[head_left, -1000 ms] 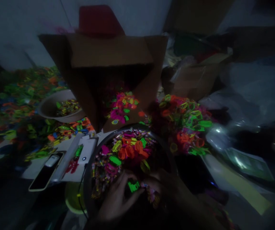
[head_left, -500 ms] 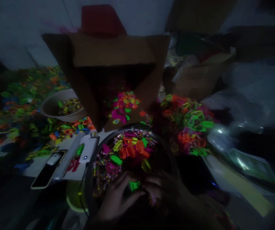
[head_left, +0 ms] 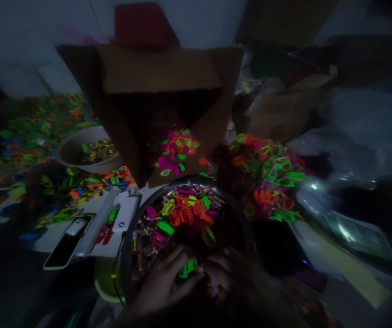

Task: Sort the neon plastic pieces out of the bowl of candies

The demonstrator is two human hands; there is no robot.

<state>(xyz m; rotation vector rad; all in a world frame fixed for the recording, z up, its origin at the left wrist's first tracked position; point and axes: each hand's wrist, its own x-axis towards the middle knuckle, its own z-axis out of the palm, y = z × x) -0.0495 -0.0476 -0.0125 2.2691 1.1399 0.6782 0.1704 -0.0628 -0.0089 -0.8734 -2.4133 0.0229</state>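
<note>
In dim light, both my hands meet over the near side of a round dark basin [head_left: 127,255] heaped with small neon plastic pieces and wrapped sweets. My left hand [head_left: 163,284] and my right hand [head_left: 225,271] pinch one bright green plastic piece [head_left: 188,268] between their fingertips. Orange, pink and yellow pieces [head_left: 187,214] fill the basin just beyond my fingers.
An open cardboard box [head_left: 161,105] lies tipped toward me, spilling neon pieces. A pale bowl [head_left: 69,152] sits at left amid scattered pieces. A phone [head_left: 66,241] and a white device [head_left: 124,214] lie left of the basin. A neon heap [head_left: 267,173] and plastic bags are at right.
The green piece has tilted and shifted slightly left between my fingertips. Both hands stay over the basin's near side with small finger movements.
</note>
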